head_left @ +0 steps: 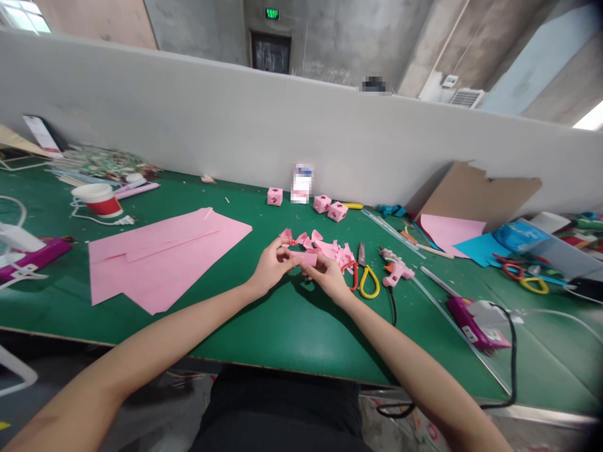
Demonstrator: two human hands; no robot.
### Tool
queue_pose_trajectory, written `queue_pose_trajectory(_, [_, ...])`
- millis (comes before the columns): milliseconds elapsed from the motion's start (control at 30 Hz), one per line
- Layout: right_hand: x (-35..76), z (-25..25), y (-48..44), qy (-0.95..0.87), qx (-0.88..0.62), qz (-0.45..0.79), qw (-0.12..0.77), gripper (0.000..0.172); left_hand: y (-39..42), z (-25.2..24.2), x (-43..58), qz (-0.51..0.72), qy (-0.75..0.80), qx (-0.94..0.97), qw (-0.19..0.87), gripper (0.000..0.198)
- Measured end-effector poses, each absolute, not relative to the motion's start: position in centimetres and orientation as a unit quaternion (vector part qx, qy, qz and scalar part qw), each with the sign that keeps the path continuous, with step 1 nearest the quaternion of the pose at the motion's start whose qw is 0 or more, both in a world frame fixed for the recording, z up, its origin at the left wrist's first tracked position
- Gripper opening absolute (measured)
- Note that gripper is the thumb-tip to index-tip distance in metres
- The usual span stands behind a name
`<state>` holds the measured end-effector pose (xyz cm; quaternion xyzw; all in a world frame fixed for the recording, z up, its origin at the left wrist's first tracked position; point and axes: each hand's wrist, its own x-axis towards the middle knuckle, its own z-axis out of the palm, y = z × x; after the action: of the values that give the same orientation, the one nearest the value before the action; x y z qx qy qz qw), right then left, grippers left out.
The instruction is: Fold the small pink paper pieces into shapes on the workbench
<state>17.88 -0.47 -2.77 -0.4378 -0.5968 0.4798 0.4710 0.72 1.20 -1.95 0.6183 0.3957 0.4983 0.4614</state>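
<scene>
Head view: left hand point(274, 265) and right hand point(326, 275) share a pinching grip on a pink paper piece point(308, 258) over the table point(282, 342), seemingly unfinished; three boxes point(275, 197) stand formed beyond; large sheets point(174, 254) lie flat.

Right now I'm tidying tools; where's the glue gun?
In the head view, the glue gun lies right of centre, just beyond the scissors beside the right hand.
</scene>
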Motion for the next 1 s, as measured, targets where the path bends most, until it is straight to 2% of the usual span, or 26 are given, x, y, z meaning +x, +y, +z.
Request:
queue_pose_trajectory(567, [17.9, -2.61, -0.52, -0.629, -0.431, 0.448, 0.466, 0.038, 1.21, -2.12, 0.73, 0.491, 0.391, 0.64, 0.444, 0.043])
queue_pose_trajectory(767, [18.19, -2.87, -0.11, -0.623, -0.443, 0.447, 0.464, 0.039, 1.23, -2.4, 0.76, 0.475, 0.386, 0.665, 0.428, 0.049])
queue_pose_trajectory(1000, [18.27, -3.26, 0.05, -0.616, -0.439, 0.455, 0.47, 0.04, 1.31, -2.42, 0.7, 0.465, 0.377, 0.663, 0.45, 0.048])
